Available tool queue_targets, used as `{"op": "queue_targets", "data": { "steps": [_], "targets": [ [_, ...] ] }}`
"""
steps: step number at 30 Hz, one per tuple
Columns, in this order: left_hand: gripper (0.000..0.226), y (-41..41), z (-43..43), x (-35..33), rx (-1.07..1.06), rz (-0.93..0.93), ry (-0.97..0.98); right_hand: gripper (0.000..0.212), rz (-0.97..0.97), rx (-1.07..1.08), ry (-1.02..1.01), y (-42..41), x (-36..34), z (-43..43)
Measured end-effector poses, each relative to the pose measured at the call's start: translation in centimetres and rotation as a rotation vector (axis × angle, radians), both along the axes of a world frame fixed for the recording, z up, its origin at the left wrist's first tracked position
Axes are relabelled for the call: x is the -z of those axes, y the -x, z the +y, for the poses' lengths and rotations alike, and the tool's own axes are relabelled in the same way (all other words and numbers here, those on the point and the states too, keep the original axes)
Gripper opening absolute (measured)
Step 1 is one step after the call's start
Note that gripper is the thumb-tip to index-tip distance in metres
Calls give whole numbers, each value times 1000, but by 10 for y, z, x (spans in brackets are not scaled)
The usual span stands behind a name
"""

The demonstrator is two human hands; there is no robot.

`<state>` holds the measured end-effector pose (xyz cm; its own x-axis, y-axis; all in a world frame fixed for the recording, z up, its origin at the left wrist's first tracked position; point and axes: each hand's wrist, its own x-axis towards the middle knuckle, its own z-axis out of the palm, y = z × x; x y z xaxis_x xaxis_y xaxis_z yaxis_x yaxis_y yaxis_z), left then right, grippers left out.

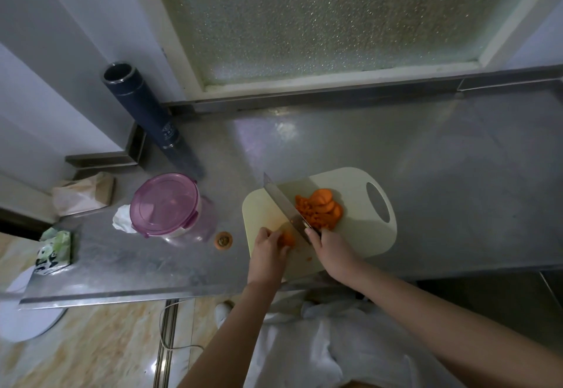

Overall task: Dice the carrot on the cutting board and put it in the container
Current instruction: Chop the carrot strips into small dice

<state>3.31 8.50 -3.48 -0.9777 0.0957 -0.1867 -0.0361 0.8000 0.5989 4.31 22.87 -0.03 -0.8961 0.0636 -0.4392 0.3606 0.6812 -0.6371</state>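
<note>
Steel covers the desk (441,174), and its left end is cut off by the frame edge. At nine o'clock from the cutting board lie one green-and-white packet (54,250), its print too blurred to read, one brown paper bag (82,192) and one crumpled white tissue (122,220), partly hidden behind the container (166,205). That single container is round and clear with a pink clip-on lid closed over it, so its inside cannot be made out. One dark blue tube (146,119) stands at its twelve o'clock, open mouth up. One small round orange-rimmed thing (223,240) lies between container and board; what it is I cannot tell.

One pale cutting board (365,235) lies with its long axis running from eight to two o'clock, its handle hole at the two o'clock end. The left hand (268,253) has its fingers curled down over one carrot stub (288,238) at the board's seven o'clock corner; the fingers hide most of the stub, so its axis is unclear. One knife (283,202) lies with its tip at eleven o'clock and its heel at five, the blade just beside the stub. The right hand (332,250) is wrapped round the handle, hiding it wholly. Orange slices (320,208) are heaped at the blade's three o'clock, overlapping too much to count. One loose crumb (309,259) lies between the wrists.
</note>
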Motion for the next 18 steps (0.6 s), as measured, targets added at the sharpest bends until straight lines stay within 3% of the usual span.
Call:
{"op": "queue_targets", "data": {
  "steps": [5, 12, 18],
  "targets": [
    [23, 4, 11, -4, -52, 11, -18, 51, 21, -16, -20, -3, -2, 1],
    [20, 5, 9, -6, -115, 65, -97, 48, 45, -50, -61, -8, -9, 2],
    [10, 12, 12, -2, -138, 25, -48, 49, 12, -50, -102, -15, -9, -1]
  ]
}}
